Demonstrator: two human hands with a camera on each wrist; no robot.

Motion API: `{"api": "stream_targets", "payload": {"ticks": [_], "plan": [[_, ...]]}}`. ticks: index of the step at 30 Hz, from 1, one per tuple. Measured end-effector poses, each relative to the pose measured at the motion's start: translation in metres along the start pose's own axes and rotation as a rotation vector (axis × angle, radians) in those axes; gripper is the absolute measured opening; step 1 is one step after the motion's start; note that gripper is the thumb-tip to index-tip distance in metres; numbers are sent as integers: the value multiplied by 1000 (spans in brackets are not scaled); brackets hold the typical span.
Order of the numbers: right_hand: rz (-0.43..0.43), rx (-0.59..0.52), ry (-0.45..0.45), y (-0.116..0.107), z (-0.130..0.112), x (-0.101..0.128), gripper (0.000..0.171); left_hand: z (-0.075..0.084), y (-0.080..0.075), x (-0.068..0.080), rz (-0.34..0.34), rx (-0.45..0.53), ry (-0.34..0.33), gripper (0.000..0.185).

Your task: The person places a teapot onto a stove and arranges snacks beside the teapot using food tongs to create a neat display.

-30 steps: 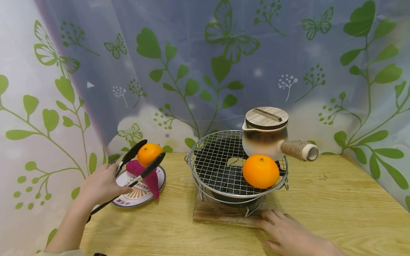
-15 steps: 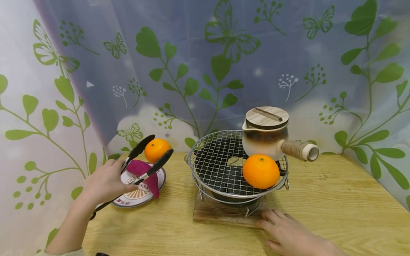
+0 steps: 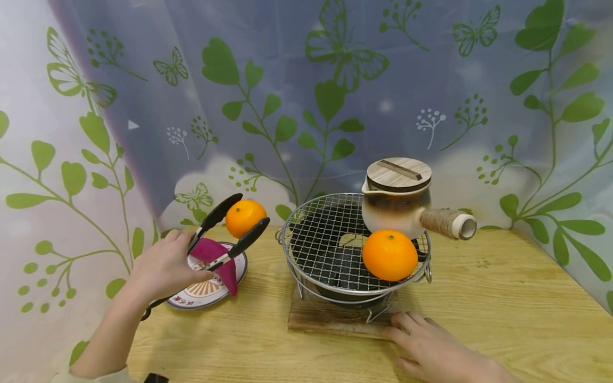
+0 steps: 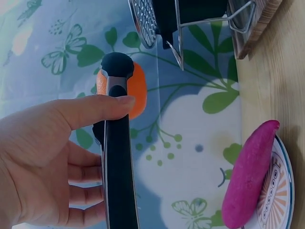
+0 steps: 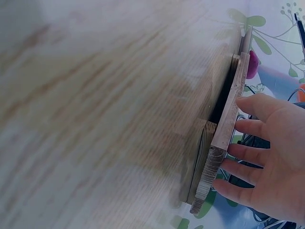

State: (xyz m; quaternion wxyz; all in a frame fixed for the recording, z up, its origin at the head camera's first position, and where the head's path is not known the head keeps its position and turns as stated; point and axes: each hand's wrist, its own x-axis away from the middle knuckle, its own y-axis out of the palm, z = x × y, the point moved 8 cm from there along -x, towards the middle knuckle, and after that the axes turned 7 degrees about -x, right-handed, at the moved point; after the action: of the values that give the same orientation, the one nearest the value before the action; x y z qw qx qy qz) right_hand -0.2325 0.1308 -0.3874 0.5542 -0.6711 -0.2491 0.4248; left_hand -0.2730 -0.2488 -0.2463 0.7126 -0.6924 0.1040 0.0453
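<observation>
My left hand (image 3: 165,268) holds black-tipped kitchen tongs (image 3: 251,238), the thumb on one arm and the fingers on the other. Between the tong tips is an orange (image 3: 246,217), raised over the back of a patterned plate (image 3: 191,305). On that plate lies a purple sweet potato (image 3: 230,274), partly hidden by the tongs in the head view. My right hand (image 3: 426,340) rests with its fingertips at the right front edge of a wooden board (image 3: 335,325); the right wrist view shows these fingers (image 5: 250,152) fairly straight against the board.
A round wire-mesh grill (image 3: 325,250) over a black stove stands on the board. On its right side sit another orange (image 3: 390,255) and a clay pot (image 3: 392,210) with a wooden lid and twine-wrapped handle. A patterned curtain (image 3: 287,106) hangs behind the table (image 3: 503,298).
The left hand has carried the orange in the tongs up and to the right, off the plate. The right hand has stayed at the board.
</observation>
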Motion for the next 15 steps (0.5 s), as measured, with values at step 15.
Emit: {"api": "stream_targets", "payload": {"ticks": [15], "plan": [[23,-1,-9,-3,-2,0,39,23,-14,2,3,25,48,93]]}}
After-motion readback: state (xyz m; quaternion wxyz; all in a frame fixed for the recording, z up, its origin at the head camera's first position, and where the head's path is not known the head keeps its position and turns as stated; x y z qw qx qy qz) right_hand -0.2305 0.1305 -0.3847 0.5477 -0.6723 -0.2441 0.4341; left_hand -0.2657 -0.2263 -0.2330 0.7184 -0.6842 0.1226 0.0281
